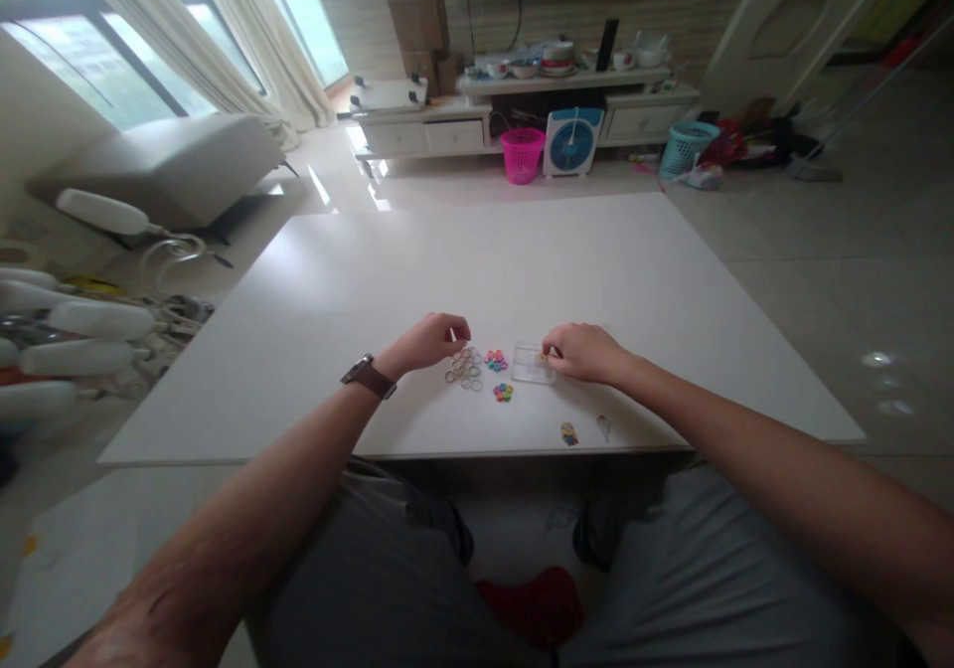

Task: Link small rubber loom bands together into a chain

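Observation:
My left hand hovers with loosely curled fingers at the far side of a pile of thin rings; a gap shows between thumb and fingers, and nothing is visible in it. My right hand pinches a tiny yellowish piece over the right part of a clear plastic box; its kind is too small to make out. Between the rings and the box lie two small clusters of colourful flower-like pieces, one pink and blue cluster and one multicoloured cluster. Nearer me are a yellow and blue cartoon figure charm and a small silvery piece.
All of these lie on a white table, whose front edge runs just before my legs. A red seat shows between my knees. Beyond the table stand a pink basket, a blue fan and a low white cabinet.

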{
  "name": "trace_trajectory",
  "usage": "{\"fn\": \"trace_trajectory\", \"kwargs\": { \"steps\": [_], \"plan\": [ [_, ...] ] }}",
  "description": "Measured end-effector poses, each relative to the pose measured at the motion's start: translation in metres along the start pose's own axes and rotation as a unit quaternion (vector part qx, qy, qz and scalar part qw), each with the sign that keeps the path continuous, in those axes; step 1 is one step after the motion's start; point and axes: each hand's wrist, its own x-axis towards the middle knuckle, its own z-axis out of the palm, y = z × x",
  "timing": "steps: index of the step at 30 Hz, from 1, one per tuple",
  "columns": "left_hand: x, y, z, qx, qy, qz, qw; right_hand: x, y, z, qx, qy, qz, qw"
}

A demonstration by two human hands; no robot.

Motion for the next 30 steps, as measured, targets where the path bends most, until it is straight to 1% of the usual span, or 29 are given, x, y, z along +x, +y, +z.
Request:
{"fn": "trace_trajectory", "kwargs": {
  "steps": [2, 7, 11, 21, 30],
  "plan": [
    [0.0, -0.002, 0.0, 0.012, -0.01, -0.006, 1.0, 0.0, -0.001, -0.001, 0.004, 0.001, 0.001, 1.0],
    [0.0, -0.008, 0.002, 0.036, -0.066, 0.001, 0.997, -0.001, -0.001, -0.004, 0.014, 0.008, 0.005, 1.0],
    [0.0, -0.01, 0.004, 0.048, -0.09, 0.001, 0.995, -0.001, -0.001, -0.004, 0.02, 0.007, 0.002, 1.0],
    [0.002, -0.012, 0.01, 0.053, -0.128, -0.003, 0.99, -0.001, -0.001, -0.002, 0.019, 0.006, -0.001, 1.0],
    [0.004, -0.016, 0.012, 0.046, -0.123, 0.007, 0.991, -0.001, -0.001, -0.002, 0.022, 0.003, -0.003, 1.0]
  ]
}}
